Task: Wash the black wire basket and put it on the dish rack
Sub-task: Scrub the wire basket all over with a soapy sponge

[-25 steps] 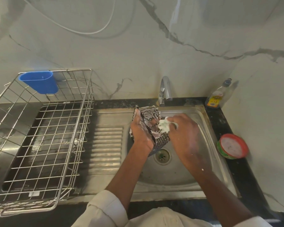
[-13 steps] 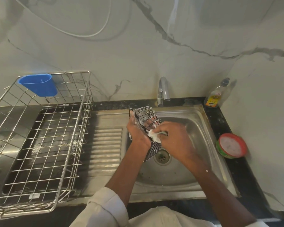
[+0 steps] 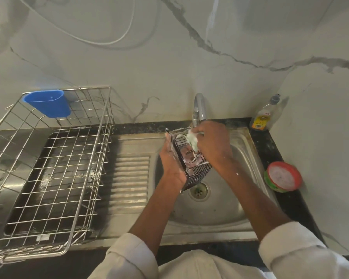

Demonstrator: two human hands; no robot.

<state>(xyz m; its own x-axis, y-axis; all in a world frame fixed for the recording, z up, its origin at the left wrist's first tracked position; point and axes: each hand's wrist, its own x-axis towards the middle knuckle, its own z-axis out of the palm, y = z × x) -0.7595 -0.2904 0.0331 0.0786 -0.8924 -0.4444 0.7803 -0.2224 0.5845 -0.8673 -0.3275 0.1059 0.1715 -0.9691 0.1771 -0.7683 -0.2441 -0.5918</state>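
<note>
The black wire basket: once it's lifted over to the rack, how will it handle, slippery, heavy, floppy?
Probably slippery: the black wire basket is smeared with white suds where the left hand grips it. Likely light, being open wire. It looks stiff, keeping its boxy shape while the right hand rubs a soapy scrubber against it.

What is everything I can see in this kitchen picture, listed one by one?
Wire basket: one, black, soapy, held over the sink.
Scrubber: one, whitish, foamy, at the basket's top.
Sink: one, steel, centre.
Tap: one, chrome, behind the sink.
Dish rack: one, steel wire, left.
Cup: one, blue, hung on the rack's rear edge.
Bottle: one, clear, yellow label, back right.
Tub: one, red-rimmed, right counter.
Left hand: grips the basket.
Right hand: holds the scrubber.
</note>
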